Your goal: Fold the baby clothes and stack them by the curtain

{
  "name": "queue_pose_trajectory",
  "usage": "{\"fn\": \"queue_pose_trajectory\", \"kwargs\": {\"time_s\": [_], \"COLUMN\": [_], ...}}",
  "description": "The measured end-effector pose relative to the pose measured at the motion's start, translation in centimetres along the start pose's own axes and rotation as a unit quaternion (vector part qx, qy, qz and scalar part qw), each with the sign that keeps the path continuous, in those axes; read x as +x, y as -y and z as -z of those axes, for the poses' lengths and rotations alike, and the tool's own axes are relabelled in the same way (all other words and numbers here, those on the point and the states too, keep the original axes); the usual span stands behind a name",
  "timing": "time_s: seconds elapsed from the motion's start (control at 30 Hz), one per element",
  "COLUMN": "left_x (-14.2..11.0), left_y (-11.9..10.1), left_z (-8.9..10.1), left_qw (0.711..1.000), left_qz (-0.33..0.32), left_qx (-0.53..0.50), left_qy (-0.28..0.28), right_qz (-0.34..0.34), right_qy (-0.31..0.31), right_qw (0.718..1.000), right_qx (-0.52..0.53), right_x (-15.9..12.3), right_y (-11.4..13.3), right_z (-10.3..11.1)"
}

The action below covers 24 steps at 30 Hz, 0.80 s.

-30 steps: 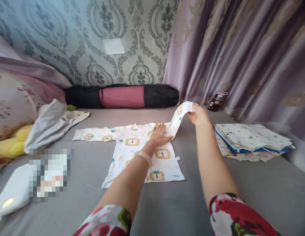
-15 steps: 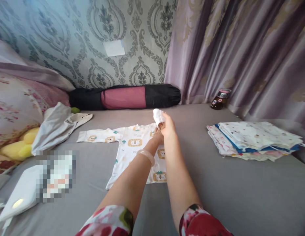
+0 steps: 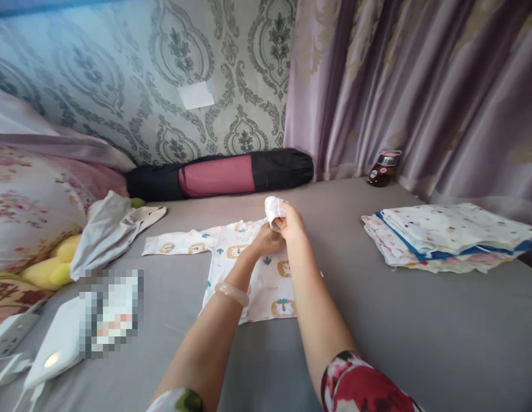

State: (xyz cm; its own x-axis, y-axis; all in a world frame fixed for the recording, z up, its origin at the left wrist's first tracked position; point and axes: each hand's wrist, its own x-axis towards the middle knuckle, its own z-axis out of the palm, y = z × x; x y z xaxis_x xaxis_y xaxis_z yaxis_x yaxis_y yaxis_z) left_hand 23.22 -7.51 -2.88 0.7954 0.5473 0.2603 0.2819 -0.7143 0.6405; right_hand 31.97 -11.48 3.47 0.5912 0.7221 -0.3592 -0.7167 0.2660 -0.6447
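Observation:
A small long-sleeved shirt, white with lion faces and green leaves, lies spread on the grey bed sheet. One sleeve reaches out to the left. My right hand pinches a white, tube-like bunch of cloth, apparently the other sleeve, raised above the shirt's shoulder. Just below it, my left hand is closed at the same shoulder, its fingertips mostly hidden by cloth and the right hand. A pale bangle circles my left wrist.
Folded cloths are stacked at right, a dark bottle behind them. A black and pink roll bag lies along the wall. At left are a grey cloth, a yellow plush, a white device and a power strip.
The view has shifted slightly. My left hand has turned, its wrist bending more toward the right hand. The raised white cloth now shows its open end more clearly, still held by my right hand.

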Motion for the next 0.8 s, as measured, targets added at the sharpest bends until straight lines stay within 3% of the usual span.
{"fn": "queue_pose_trajectory", "kwargs": {"time_s": [0.1,0.2,0.33,0.4,0.53,0.67,0.8], "left_x": [-2.1,-4.4,-6.2,-6.4,-6.3,-6.2,-6.4], "left_y": [1.1,2.4,3.7,3.8,3.3,3.0,3.0], "left_z": [2.2,3.5,3.7,3.5,3.6,4.1,4.4], "left_qw": [0.986,0.936,0.857,0.833,0.833,0.847,0.876], "left_qz": [0.132,0.246,0.262,0.249,0.235,0.242,0.248], "left_qx": [-0.063,-0.173,-0.341,-0.388,-0.402,-0.380,-0.287], "left_qy": [-0.079,-0.183,-0.283,-0.306,-0.298,-0.284,-0.297], "right_qz": [-0.008,-0.022,-0.018,-0.012,0.019,0.054,0.082], "right_qy": [0.006,0.022,0.058,0.066,0.095,0.186,0.232], "right_qw": [1.000,0.997,0.987,0.977,0.940,0.867,0.792], "right_qx": [-0.026,-0.073,-0.152,-0.202,-0.326,-0.460,-0.559], "right_x": [-0.1,-0.2,-0.5,-0.5,-0.3,-0.4,-1.3], "right_y": [-1.0,-2.3,-4.3,-5.3,-7.1,-8.0,-8.0], "right_z": [-0.5,-1.0,-1.4,-1.5,-1.3,-1.1,-1.3]}}
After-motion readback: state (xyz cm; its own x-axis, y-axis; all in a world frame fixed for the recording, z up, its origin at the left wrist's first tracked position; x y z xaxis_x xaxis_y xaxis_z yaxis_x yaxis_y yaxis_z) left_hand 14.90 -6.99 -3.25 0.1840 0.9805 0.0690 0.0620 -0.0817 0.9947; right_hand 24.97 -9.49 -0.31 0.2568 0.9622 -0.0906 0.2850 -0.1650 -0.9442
